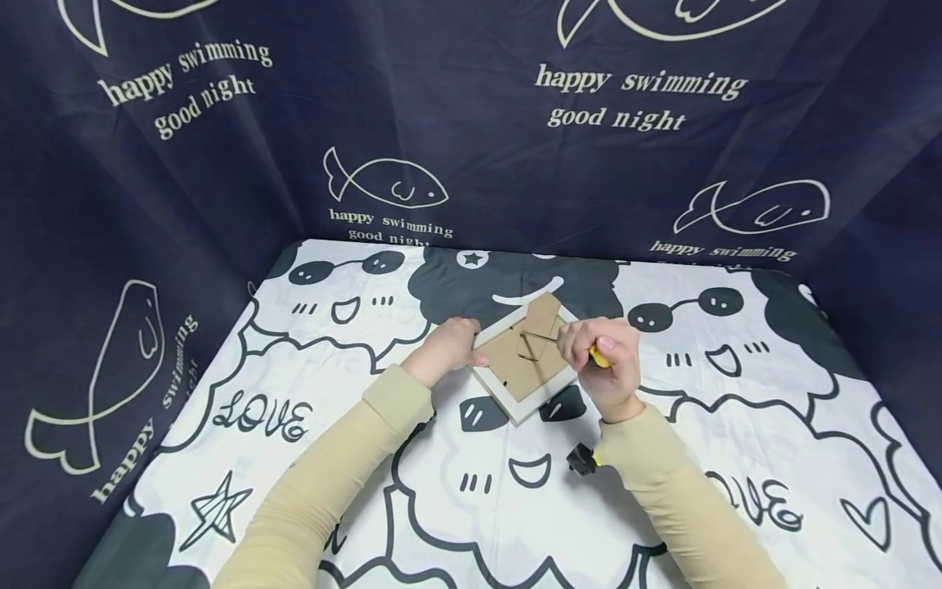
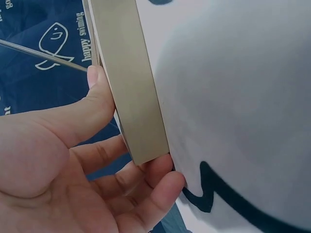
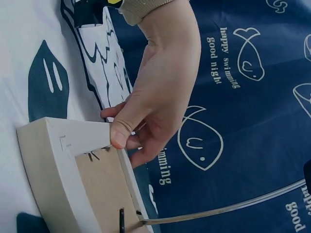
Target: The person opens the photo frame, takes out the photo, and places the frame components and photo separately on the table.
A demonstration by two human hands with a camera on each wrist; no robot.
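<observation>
A white-edged picture frame lies back up on the sheep-print cloth, its brown backing board showing. Small dark metal tabs stand along the board's inner edge. My left hand grips the left side, thumb on the upper edge and fingers round the outside, as the left wrist view shows. My right hand is wrapped round the yellow handle of a screwdriver. Its thin metal shaft points left across the frame, the tip at the backing. A brown flap lies over the frame's far corner.
A black device with a yellow band sits at the right wrist. The white cloth printed with dark cartoon sheep covers the table. Dark blue curtains with fish drawings hang behind and at the sides.
</observation>
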